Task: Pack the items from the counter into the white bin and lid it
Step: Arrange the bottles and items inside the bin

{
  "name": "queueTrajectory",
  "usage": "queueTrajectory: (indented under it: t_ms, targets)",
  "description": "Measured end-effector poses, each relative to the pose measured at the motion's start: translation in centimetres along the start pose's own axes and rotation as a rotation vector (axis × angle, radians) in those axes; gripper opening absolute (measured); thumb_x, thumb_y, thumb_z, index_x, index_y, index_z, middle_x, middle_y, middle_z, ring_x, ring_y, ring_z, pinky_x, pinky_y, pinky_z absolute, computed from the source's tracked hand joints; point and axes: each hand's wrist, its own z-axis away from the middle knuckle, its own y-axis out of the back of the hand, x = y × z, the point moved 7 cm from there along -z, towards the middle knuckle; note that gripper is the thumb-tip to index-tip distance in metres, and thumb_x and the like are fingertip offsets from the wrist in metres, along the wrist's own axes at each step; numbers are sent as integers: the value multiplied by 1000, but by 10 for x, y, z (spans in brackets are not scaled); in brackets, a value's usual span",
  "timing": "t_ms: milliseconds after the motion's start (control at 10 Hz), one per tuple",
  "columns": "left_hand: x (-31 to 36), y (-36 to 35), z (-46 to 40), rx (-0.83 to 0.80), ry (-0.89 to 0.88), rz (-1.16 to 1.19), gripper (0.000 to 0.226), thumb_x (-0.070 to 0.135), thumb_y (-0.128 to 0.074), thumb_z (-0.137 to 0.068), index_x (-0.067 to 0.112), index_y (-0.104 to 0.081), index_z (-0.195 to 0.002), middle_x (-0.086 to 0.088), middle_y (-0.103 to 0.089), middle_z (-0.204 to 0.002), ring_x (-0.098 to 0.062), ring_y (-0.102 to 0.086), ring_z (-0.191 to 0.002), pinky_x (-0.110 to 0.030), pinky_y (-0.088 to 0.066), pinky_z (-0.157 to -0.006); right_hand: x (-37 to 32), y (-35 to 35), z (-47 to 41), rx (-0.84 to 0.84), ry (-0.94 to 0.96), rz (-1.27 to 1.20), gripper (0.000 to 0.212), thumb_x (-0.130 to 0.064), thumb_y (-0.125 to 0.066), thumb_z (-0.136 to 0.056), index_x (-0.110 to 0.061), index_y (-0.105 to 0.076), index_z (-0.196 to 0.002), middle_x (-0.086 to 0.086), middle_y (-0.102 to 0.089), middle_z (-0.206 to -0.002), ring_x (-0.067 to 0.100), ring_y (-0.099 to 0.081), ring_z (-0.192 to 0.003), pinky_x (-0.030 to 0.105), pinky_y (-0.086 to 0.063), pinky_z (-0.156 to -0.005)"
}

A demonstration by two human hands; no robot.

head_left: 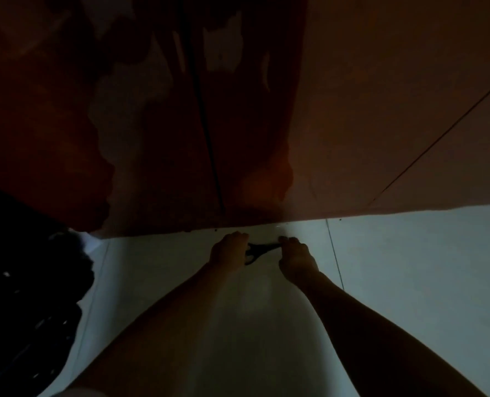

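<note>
Dim room, pale tiled floor (410,282) meeting a reddish cabinet front (181,138). Dark glossy mass (23,282) far left of the hands, unidentifiable. Left hand (229,250) curled round one end of a small dark item (259,250); right hand (295,257) pinches its other end. Item sits just below the cabinet's base. Advice: keep both grips firm, lift level. White bin, lid and bench out of sight; item's identity too dark to tell.
</note>
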Motion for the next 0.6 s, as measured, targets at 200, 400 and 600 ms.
queueTrajectory:
  t_ms: [200,400,600]
  targets:
    - [-10,-31,-44,-44,50,48,38,19,-40,-100,2,-46,-134,-14,-47,-140,-26,-45,-129,-21,-39,-103,9,-23,-48,-49,109,202,61,-8,-43,-93,-20,-19,-148,6,-28,-151,32,-32,-133,42,-36,-107]
    - [-2,-53,-37,-39,-50,-151,37,18,-40,-100,-3,-50,-129,-19,-50,-136,-30,-47,-126,-32,-38,-106,19,-50,-43,29,147,344,43,-19,-49,-93,-13,-42,-134,11,-42,-135,30,-42,-121,38,-41,-96]
    - [0,-40,-29,-43,-66,-206,25,21,-40,-100,8,-59,-109,-13,-52,-133,-25,-47,-122,-26,-33,-99,21,-40,-40,114,137,512,40,-18,-54,-88,-13,-45,-127,10,-51,-125,28,-46,-117,39,-37,-95]
